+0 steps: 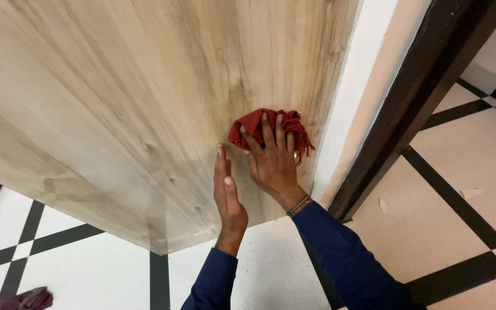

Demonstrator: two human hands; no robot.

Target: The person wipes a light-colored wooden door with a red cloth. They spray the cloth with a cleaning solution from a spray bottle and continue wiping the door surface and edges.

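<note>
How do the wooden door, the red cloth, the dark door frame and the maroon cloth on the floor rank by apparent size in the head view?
1. Wooden door, by far the largest.
2. Dark door frame.
3. Red cloth under the right hand.
4. Maroon cloth on the floor, smallest, though partly cut off at the picture's edge, so its rank against the red cloth is unsure.

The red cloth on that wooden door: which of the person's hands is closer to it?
Right. The right hand presses flat on the red cloth against the door; the left hand rests on the wood just below-left, apart from it.
</note>
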